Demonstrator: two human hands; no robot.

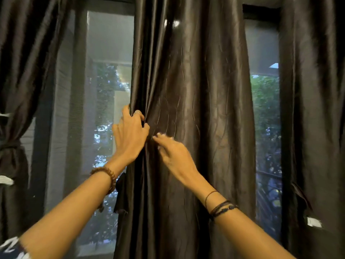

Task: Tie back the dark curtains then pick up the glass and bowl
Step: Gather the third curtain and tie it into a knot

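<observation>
A dark shiny curtain (196,90) hangs straight down in the middle of the window. My left hand (128,135) grips its left edge, with fingers curled round the folds at about mid-height. Just to the right, my right hand (173,156) reaches onto the front of the same curtain; its fingertips touch the cloth and are blurred. A loose dark strip of cloth (121,195) hangs at the curtain's left edge below my left wrist. No glass or bowl is in view.
At the far left another dark curtain (16,90) is gathered by a tie (9,144). A third dark curtain (313,109) hangs at the right. Behind them are screened window panes (104,90) with trees outside.
</observation>
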